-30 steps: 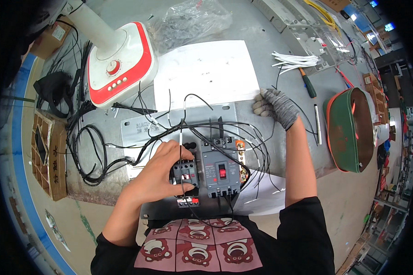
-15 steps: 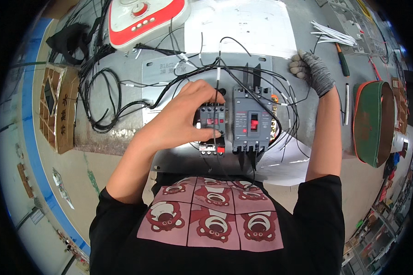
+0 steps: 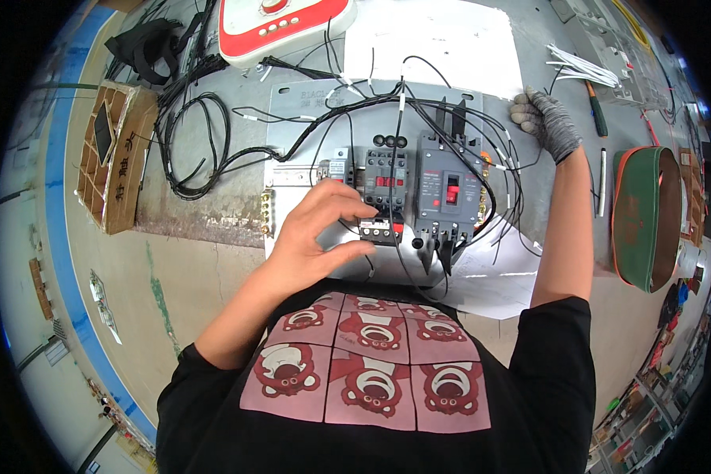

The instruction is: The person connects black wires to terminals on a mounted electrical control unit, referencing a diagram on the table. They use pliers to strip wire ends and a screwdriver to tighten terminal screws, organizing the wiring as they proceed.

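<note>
My left hand (image 3: 316, 229) is bare. Its thumb and fingers are apart, with nothing between them, just left of the lower red-and-black block (image 3: 381, 231) fixed below a dark grey contactor (image 3: 385, 180). To the right of these stands a larger grey circuit breaker (image 3: 450, 189) with a red toggle. All sit on a metal mounting plate (image 3: 308, 265). Black wires (image 3: 308, 134) with white markers arch over the devices. My right hand (image 3: 549, 125), in a grey glove, lies at the plate's upper right with its fingers curled; whatever they may hold is hidden.
At the left lie a coiled black cable (image 3: 188, 150) and a compartmented cardboard box (image 3: 118, 158). A red-and-white machine (image 3: 284, 31) and paper sheet (image 3: 442, 43) are at the back. White ties (image 3: 584, 67), a green-handled tool (image 3: 597, 110) and a green bag (image 3: 640, 221) are right.
My left hand has come off the contactor and moved down toward me, its fingers now free. The view has shifted a little; my right hand keeps its place by the paper.
</note>
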A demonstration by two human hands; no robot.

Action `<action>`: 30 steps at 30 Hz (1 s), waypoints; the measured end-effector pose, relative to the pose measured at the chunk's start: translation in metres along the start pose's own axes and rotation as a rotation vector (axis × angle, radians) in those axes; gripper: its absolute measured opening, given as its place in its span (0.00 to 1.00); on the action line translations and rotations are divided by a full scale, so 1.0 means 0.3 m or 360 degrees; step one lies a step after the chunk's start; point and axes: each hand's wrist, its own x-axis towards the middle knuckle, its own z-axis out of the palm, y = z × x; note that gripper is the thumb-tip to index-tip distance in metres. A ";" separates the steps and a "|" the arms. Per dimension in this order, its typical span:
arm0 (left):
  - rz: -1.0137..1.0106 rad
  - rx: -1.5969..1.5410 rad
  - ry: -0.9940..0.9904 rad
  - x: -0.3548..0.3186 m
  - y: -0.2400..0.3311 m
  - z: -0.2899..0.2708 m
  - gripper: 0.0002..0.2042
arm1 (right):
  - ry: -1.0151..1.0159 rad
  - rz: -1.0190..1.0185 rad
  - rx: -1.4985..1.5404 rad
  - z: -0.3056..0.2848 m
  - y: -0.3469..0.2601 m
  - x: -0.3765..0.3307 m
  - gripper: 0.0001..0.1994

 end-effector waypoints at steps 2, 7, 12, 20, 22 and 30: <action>-0.0056 -0.0081 0.0070 -0.019 -0.020 0.028 0.18 | 0.0002 -0.0009 -0.0003 0.000 0.003 0.005 0.18; -0.0054 -0.0141 0.0082 -0.025 -0.031 0.042 0.17 | 0.0042 0.0006 -0.0003 0.000 0.005 0.001 0.17; -0.0059 -0.0227 0.0098 -0.044 -0.051 0.057 0.17 | 0.0065 -0.0017 -0.0022 0.008 0.007 -0.006 0.18; -0.0022 -0.0254 0.0113 -0.057 -0.085 0.077 0.17 | 0.0049 -0.0060 0.0006 0.014 0.004 -0.012 0.19; -0.0083 -0.0314 0.0141 -0.064 -0.078 0.089 0.18 | 0.0049 -0.0059 0.0007 0.018 0.004 -0.014 0.19; 0.0010 -0.0452 0.0311 -0.060 -0.091 0.138 0.19 | 0.0005 -0.0134 0.0132 -0.015 0.017 -0.012 0.17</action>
